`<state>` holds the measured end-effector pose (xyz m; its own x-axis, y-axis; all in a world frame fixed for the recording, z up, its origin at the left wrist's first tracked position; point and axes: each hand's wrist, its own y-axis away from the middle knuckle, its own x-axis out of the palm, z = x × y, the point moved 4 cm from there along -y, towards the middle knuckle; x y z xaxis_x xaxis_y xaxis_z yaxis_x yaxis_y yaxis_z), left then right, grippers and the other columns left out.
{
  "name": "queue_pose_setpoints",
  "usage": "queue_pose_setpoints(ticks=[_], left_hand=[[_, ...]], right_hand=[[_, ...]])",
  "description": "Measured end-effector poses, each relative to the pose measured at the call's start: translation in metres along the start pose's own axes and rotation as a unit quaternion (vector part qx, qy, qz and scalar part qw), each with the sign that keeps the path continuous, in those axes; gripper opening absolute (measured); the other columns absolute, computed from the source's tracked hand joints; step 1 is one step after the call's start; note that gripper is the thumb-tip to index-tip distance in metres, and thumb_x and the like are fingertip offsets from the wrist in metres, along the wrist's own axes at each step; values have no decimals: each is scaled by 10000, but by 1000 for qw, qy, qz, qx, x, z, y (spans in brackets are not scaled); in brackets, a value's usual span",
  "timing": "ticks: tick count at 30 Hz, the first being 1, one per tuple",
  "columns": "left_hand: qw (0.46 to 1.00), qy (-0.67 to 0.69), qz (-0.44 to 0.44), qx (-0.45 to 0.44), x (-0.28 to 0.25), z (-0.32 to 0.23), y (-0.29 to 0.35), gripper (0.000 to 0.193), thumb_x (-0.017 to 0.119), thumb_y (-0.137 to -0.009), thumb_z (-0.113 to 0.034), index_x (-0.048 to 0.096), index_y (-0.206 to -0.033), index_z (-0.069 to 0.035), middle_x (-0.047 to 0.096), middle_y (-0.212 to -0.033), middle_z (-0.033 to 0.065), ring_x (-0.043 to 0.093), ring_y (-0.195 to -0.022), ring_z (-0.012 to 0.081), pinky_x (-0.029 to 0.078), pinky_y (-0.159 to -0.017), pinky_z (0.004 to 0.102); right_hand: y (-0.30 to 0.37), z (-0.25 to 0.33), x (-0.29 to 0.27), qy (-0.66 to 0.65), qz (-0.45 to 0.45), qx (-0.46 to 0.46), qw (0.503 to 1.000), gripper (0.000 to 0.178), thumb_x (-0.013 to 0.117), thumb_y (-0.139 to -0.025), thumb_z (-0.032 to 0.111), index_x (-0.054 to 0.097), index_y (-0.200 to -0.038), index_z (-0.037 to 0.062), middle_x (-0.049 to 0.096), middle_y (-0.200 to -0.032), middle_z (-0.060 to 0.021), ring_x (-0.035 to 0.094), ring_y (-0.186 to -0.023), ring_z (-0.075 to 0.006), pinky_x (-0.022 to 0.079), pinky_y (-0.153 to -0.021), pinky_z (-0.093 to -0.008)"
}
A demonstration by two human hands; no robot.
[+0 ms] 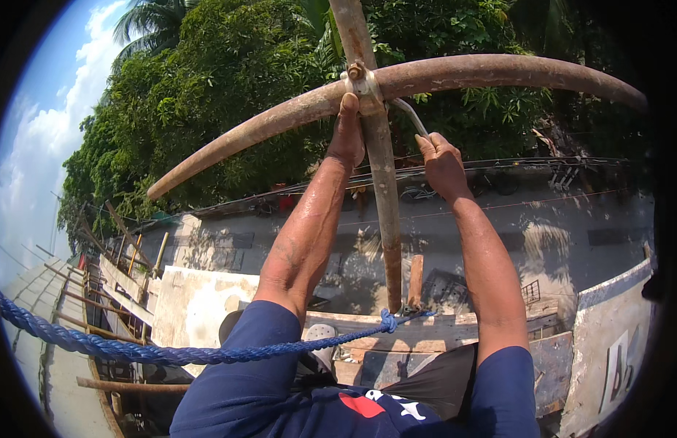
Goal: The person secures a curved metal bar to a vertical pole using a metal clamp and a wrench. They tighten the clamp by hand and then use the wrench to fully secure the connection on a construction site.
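Note:
Two rusty scaffold pipes cross in front of me: an upright pipe (384, 197) and a crosswise pipe (492, 72), which looks curved. A pale scaffold clamp (365, 93) with a rusty bolt and nut (355, 71) joins them. My left hand (346, 135) grips the pipes just below the clamp, its thumb pressed on the crosswise pipe and its fingers mostly hidden behind. Closed round the lower end of a grey metal wrench (411, 115) is my right hand (443, 165). The wrench's upper end disappears behind the crossing.
A thick blue rope (163, 355) runs across my front to a knot by the upright's foot. Below are wooden planks (455, 326), a pale board (200, 299) and a roof (36, 328) at left. Cables (513, 162) stretch over the street, with trees (222, 80) beyond.

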<state>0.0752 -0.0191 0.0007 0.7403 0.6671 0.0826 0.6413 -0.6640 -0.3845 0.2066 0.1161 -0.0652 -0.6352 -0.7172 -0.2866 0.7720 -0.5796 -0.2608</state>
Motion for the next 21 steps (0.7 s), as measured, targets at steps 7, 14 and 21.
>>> queue_pose_setpoints(ticks=[7,14,21], left_hand=[[1000,15,-4,-3,1,-9,-1,1038,541,-798,-875,406,-1508,-130,495,-1437,72,462,-1302,242,364,-1097,465],[998,40,0,46,-8,7,1,1074,525,-768,-896,379,-1528,-152,493,-1460,57,497,-1306,254,417,-1093,474],[995,96,-37,11,-15,21,-5,1037,579,-779,-863,431,-1492,-125,562,-1345,50,547,-1216,221,431,-1065,425]], right_hand=[[-9,-12,3,-8,-18,-40,999,351,554,-1039,344,590,-902,23,589,-740,-173,568,-683,-307,445,-663,-429],[20,-46,0,-276,136,306,901,96,595,-966,144,552,-886,114,493,-617,23,374,-430,-85,279,-394,-300],[28,41,-22,-562,111,191,797,256,750,-914,316,559,-943,147,567,-727,-3,433,-448,-54,312,-365,-225]])
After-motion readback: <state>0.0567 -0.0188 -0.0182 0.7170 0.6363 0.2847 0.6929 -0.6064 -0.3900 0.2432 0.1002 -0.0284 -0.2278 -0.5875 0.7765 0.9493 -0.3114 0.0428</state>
